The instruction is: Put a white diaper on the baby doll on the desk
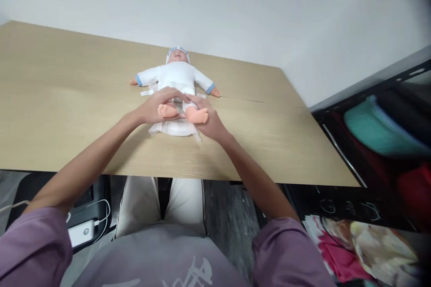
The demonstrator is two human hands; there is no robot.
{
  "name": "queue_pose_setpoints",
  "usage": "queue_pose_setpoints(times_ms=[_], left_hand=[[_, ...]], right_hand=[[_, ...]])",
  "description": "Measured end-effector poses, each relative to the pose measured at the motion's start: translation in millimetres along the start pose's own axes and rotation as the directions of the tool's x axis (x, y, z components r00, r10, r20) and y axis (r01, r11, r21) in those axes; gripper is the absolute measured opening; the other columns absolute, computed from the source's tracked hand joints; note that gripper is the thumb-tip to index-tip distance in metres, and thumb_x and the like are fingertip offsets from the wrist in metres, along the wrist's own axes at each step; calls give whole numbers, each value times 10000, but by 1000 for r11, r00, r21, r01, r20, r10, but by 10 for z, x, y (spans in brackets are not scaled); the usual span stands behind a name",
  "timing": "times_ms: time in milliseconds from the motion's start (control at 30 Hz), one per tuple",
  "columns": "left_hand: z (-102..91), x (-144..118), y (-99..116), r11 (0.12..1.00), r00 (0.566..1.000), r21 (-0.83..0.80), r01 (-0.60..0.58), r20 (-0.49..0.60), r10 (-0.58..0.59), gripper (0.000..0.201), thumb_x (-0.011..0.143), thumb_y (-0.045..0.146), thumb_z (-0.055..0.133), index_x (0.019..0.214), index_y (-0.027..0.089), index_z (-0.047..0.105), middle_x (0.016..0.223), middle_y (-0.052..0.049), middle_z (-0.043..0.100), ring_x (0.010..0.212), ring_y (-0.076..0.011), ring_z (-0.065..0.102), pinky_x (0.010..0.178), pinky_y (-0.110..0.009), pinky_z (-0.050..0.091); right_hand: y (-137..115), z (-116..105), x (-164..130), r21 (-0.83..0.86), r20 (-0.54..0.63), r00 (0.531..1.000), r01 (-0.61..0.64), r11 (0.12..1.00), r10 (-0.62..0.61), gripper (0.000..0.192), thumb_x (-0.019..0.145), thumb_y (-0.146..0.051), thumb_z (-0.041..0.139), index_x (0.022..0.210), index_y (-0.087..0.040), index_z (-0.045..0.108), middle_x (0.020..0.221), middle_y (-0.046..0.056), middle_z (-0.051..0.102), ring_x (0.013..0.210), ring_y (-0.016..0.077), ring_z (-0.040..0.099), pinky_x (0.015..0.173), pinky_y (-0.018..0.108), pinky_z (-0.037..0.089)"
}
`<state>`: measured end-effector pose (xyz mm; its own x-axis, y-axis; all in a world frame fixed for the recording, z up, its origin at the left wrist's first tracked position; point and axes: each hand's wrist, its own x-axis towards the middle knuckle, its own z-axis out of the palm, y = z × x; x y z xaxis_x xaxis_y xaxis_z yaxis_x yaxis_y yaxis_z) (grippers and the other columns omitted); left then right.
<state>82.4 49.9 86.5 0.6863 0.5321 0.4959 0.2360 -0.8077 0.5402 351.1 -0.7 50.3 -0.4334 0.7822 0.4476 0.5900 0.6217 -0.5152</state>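
A pale wood-toned table [67, 107] fills the middle of the scene, its far edge against a white wall [215, 9]. On it, a little left of the middle, lies a baby doll [177, 74], face up. The doll's long axis runs far to near, almost straight, with the head at the far edge and the legs pointing to the near edge. Its arms stretch out sideways, left and right, slanting slightly nearer at the hands. The body is white and soft-looking; the hands and feet are peach-coloured.

Beneath the hips lies a white diaper [178, 129], its near end spread towards the near edge and a pale tab showing on the far left.

The left hand [156, 105] curves in a wide C about the leg on the left, fingers over it; the right hand [213, 119] bends, partly open, behind the leg on the right. How firmly either grips cannot be told.

The white cap [178, 50] bears blue lettering. Both feet [198, 115] turn outward, toes bare. Blue cuffs [210, 88] band the wrists.
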Motion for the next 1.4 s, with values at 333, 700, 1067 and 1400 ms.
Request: queue_pose_setpoints(times_ms=[333, 700, 1067, 1400], left_hand=[[-222, -855, -466, 988, 964, 155, 16, 260, -57, 484, 916, 267, 713, 1390, 282, 809, 1585, -134, 759, 1584, -389, 595, 1338, -602, 446], [-111, -809, -423, 969, 937, 239, 64, 319, -140, 404, 1030, 300, 577, 1348, 252, 821, 1599, -118, 734, 1536, -392, 592, 1315, -572, 431], [285, -833, -244, 918, 965, 331, 219, 62, -253, 240, 1055, 386, 603, 1167, 213, 727, 1331, -155, 775, 1291, -400, 628, 1184, -600, 478], [-65, 207, -1084, 925, 872, 77, 373, -370, -321, 556, 1075, 770, 564, 1100, 239, 728, 1205, -138, 762, 1235, -363, 632, 1228, -569, 461]], right_hand=[[516, 9, -456, -195, 279, 959, 110, 975, -52, 470, 1132, -226, 460, 1494, -243, 760, 1740, 90, 645, 1733, 280, 468, 1421, 572, 381], [524, -118, -397, 81, 239, 971, 9, 997, -29, 476, 1181, -334, 417, 1447, -236, 799, 1575, 104, 778, 1615, 261, 631, 1376, 573, 489], [178, 379, -514, -180, 20, 996, -86, 980, 91, 385, 1154, -415, 532, 1333, -237, 823, 1469, 170, 782, 1551, 352, 640, 1317, 589, 519], [824, 175, 614, -12, -344, 931, -130, 991, 118, 601, 1185, -744, 420, 1070, -240, 726, 1104, 113, 752, 1128, 306, 717, 1166, 555, 577]])
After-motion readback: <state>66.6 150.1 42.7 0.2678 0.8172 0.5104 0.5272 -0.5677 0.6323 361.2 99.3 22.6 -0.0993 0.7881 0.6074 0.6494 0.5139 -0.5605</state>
